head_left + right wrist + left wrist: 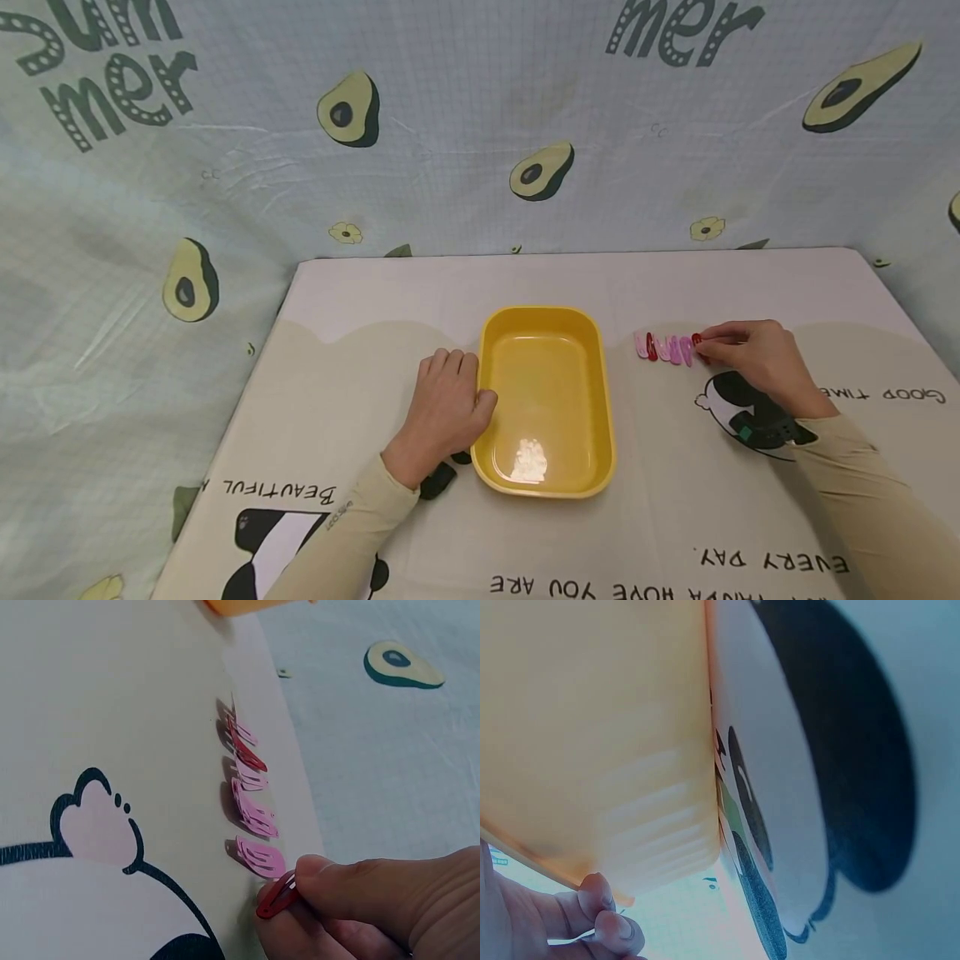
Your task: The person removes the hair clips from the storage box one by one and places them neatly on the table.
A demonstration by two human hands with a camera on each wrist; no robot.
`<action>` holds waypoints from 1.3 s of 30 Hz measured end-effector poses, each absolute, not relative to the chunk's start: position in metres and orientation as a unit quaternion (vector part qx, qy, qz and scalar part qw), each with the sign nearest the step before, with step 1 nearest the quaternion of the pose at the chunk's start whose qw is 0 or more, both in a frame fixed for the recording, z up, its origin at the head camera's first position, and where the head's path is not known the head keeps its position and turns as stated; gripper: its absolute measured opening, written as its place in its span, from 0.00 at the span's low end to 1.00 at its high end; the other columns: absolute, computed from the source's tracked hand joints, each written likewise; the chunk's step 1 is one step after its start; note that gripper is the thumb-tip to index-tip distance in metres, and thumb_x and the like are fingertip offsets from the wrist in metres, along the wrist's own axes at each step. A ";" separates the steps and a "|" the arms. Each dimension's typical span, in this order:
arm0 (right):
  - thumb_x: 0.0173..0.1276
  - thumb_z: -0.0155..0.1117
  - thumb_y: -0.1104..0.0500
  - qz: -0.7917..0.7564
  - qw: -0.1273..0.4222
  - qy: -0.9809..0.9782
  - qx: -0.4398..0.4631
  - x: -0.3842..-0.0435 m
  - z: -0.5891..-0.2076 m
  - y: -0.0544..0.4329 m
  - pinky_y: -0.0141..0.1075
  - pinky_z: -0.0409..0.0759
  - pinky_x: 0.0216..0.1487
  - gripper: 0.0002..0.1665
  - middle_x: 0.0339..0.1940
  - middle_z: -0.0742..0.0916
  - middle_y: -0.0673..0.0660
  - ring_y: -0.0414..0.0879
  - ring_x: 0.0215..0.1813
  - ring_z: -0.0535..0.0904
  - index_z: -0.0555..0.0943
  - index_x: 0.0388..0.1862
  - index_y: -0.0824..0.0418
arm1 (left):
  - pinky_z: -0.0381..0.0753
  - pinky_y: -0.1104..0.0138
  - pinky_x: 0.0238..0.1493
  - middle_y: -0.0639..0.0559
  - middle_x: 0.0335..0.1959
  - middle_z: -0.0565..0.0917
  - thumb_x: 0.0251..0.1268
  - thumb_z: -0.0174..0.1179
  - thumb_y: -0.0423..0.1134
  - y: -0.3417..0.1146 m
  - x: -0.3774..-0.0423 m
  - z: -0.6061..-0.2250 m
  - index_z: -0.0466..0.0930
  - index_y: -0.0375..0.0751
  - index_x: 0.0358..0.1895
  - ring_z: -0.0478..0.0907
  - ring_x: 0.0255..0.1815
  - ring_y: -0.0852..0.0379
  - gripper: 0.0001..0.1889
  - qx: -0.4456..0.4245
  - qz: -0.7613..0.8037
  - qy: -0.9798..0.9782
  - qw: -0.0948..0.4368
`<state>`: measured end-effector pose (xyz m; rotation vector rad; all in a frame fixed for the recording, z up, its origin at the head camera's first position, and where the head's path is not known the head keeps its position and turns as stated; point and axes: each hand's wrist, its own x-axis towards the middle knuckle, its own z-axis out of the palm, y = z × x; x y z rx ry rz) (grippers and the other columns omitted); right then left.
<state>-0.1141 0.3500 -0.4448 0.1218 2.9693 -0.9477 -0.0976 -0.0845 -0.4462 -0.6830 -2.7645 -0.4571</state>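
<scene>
A yellow plastic tray [543, 400] lies on the table, its inside bare. My left hand [447, 400] grips the tray's left rim with curled fingers; in the left wrist view those fingers [619, 930] bend at the rim beside the tray's outer wall [652, 750]. To the right of the tray runs a row of pink and red snap hair clips [663, 348]. My right hand [761, 358] pinches a red hair clip [277, 896] between thumb and finger, at the row's right end. Just beside it is a pink clip [261, 856]. What holds the row up cannot be told.
The light tablecloth [390, 375] carries printed pandas and lettering. Behind the table's far edge hangs a pale sheet [450, 108] with avocado prints, which also covers the left side.
</scene>
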 end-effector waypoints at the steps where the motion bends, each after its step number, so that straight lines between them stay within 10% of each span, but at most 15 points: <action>1: 0.71 0.68 0.43 -0.303 0.012 0.952 0.040 -0.114 -0.445 0.350 0.24 0.72 0.37 0.24 0.50 0.91 0.66 0.47 0.48 0.79 0.89 0.52 0.61 | 0.61 0.60 0.43 0.51 0.25 0.65 0.61 0.53 0.39 -0.084 -0.098 -0.446 0.68 0.42 0.29 0.60 0.32 0.51 0.06 -0.235 -0.157 -0.951 0.128; 16: 0.66 0.72 0.52 -0.247 -0.035 0.968 0.019 -0.116 -0.438 0.340 0.32 0.72 0.31 0.16 0.34 0.92 0.63 0.51 0.36 0.84 0.90 0.40 0.65 | 0.60 0.61 0.41 0.51 0.24 0.64 0.61 0.52 0.39 -0.085 -0.097 -0.447 0.66 0.43 0.28 0.59 0.31 0.52 0.07 -0.240 -0.155 -0.948 0.142; 39: 0.67 0.71 0.51 -0.253 -0.035 0.966 0.021 -0.117 -0.437 0.336 0.31 0.71 0.32 0.16 0.39 0.92 0.65 0.52 0.40 0.84 0.90 0.43 0.63 | 0.61 0.61 0.42 0.51 0.24 0.65 0.60 0.53 0.39 -0.085 -0.097 -0.448 0.67 0.43 0.28 0.60 0.31 0.51 0.07 -0.240 -0.155 -0.948 0.142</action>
